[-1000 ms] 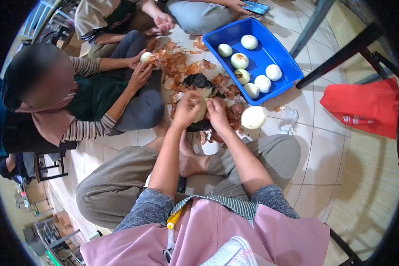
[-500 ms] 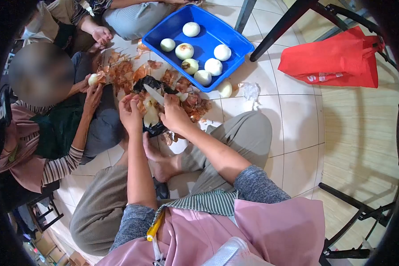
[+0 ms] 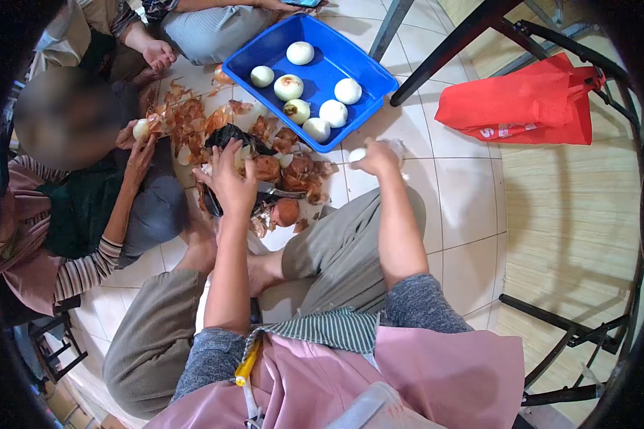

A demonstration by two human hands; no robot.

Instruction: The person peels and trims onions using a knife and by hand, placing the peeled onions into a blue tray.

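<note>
Left hand [image 3: 230, 179] splayed by peelings [image 3: 187, 116], right hand [image 3: 381, 157] clamped round an onion [image 3: 357, 154], floor tiles [image 3: 376, 131] between it and tub rim [image 3: 365, 121].

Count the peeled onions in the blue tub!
7 in the blue tub: one onion at the top, three onions down the left, and three onions at the lower right. None there seems hidden.
</note>
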